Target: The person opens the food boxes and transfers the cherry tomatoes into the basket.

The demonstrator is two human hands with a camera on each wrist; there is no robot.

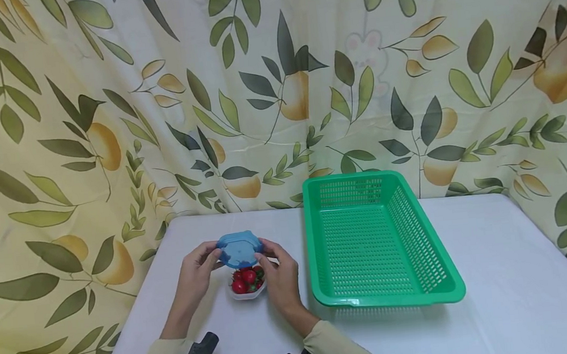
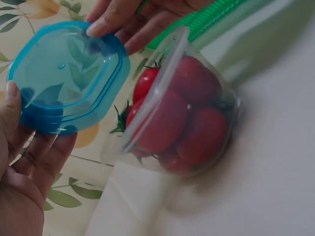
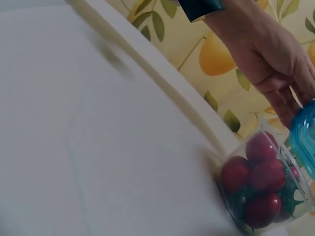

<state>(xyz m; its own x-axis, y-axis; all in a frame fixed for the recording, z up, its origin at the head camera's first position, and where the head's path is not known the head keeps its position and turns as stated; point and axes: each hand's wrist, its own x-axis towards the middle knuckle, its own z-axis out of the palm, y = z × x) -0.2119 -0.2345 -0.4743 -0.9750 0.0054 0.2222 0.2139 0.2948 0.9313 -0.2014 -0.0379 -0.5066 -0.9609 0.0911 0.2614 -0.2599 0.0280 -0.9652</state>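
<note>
A translucent blue lid [image 1: 240, 250] is held up by both hands above a clear plastic container [image 1: 246, 296]. My left hand [image 1: 196, 272] pinches its left edge between thumb and fingers. The right hand [image 1: 281, 275] grips the opposite edge the same way. Small red tomatoes [image 2: 162, 120] with green stems fill the uncovered container, which stands on the table. In the left wrist view the lid [image 2: 69, 76] is tilted and apart from the container rim. The right wrist view shows the left hand [image 3: 275, 64] at the lid's edge; the right hand is out of that view.
A large green plastic basket [image 1: 321, 304] with perforated sides stands right of the hands on the white table [image 1: 509, 280]. A patterned curtain [image 1: 275, 86] with leaves and fruit hangs behind the table and along its left side.
</note>
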